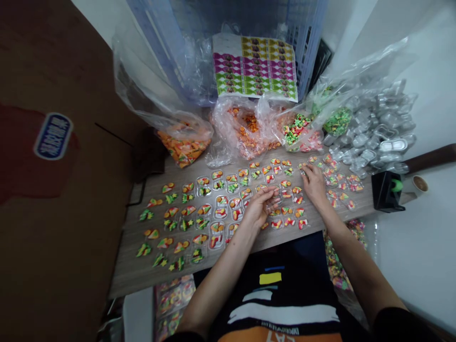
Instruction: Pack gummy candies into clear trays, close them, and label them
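Rows of small clear plastic trays (221,207) lie on the wooden table, each with colourful moulded pieces such as orange-and-red wedges, green trees and red boots. My left hand (259,205) hovers over the middle rows, its fingers curled together; something clear seems to be at the fingertips, but I cannot make it out. Farther right, my right hand (314,184) is closed in a pinch at the edge of a filled tray (302,167) in the back row. The fingers partly cover that tray.
Open plastic bags of orange pieces (187,145), small round pieces (249,130) and green-and-red pieces (295,129) line the back. A pile of clear containers (383,126) sits at right, beside a black tape dispenser (386,192). Behind, a label sheet (254,66) leans against a blue crate (160,47).
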The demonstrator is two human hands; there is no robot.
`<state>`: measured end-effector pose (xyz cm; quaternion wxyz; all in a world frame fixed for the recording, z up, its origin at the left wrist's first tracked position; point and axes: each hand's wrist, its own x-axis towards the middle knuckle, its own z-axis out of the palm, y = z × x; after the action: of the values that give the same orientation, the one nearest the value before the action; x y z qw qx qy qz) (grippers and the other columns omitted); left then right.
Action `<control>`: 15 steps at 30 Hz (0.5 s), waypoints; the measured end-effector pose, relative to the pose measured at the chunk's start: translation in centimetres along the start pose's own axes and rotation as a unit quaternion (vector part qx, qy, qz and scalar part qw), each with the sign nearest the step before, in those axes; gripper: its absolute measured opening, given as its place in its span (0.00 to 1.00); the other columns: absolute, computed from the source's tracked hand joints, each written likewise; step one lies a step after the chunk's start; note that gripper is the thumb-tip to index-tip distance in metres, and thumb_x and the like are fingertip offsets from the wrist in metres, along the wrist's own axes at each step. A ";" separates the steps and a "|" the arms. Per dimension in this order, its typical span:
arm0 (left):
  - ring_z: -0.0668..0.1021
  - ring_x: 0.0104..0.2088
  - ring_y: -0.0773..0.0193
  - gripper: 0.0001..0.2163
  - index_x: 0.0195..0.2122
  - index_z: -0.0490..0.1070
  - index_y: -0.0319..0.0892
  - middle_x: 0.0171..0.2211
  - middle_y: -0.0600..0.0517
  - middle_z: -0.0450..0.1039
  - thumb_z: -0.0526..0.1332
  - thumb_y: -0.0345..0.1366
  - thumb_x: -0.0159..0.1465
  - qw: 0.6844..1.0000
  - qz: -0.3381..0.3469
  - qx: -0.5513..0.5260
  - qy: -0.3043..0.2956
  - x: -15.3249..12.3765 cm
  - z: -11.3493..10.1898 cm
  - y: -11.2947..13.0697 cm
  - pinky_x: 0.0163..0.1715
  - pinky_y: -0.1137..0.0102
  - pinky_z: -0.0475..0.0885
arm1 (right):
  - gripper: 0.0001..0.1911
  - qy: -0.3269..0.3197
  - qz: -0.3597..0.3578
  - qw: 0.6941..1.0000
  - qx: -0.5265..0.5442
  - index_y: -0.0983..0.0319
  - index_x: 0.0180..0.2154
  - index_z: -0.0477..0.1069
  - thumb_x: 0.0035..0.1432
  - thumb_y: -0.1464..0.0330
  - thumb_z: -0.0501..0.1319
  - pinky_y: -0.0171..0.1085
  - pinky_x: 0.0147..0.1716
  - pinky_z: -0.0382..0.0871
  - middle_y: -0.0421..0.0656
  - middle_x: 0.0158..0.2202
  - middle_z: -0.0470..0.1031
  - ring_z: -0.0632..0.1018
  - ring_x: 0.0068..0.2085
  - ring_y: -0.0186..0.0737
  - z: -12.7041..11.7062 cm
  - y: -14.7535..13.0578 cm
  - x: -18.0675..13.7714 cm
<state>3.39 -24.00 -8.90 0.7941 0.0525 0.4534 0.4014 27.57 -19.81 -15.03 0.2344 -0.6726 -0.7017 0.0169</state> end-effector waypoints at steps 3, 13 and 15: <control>0.80 0.25 0.70 0.07 0.39 0.76 0.37 0.31 0.52 0.79 0.64 0.23 0.61 1.000 -0.002 0.001 0.005 0.2 -0.2 0.0 0.22 0.77 0.74 | 0.22 -0.033 -0.024 0.999 -0.015 0.60 0.60 0.71 0.68 0.66 0.52 0.56 0.61 0.65 0.53 0.63 0.69 0.69 0.63 0.53 -0.1 0.3 -0.5; 0.81 0.26 0.69 0.06 0.39 0.75 0.37 0.30 0.53 0.78 0.62 0.23 0.62 1.000 -0.001 0.001 -0.014 0.2 1.2 -0.3 0.21 0.77 0.74 | 0.31 -0.104 -0.062 0.991 -0.052 0.65 0.70 0.55 0.69 0.64 0.51 0.59 0.69 0.47 0.53 0.72 0.54 0.53 0.73 0.52 -0.9 0.0 -1.7; 0.81 0.26 0.68 0.06 0.39 0.75 0.37 0.30 0.52 0.78 0.62 0.23 0.63 1.000 -0.004 0.007 -0.017 -0.1 1.3 -0.4 0.22 0.77 0.74 | 0.29 -0.094 -0.059 0.993 -0.045 0.64 0.68 0.58 0.69 0.65 0.51 0.59 0.68 0.50 0.52 0.71 0.58 0.56 0.72 0.53 -0.9 0.1 -1.5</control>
<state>4.61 -23.93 -8.24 0.8029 0.0634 0.4430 0.3938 27.93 -21.47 -14.71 0.1373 -0.6355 -0.7590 0.0348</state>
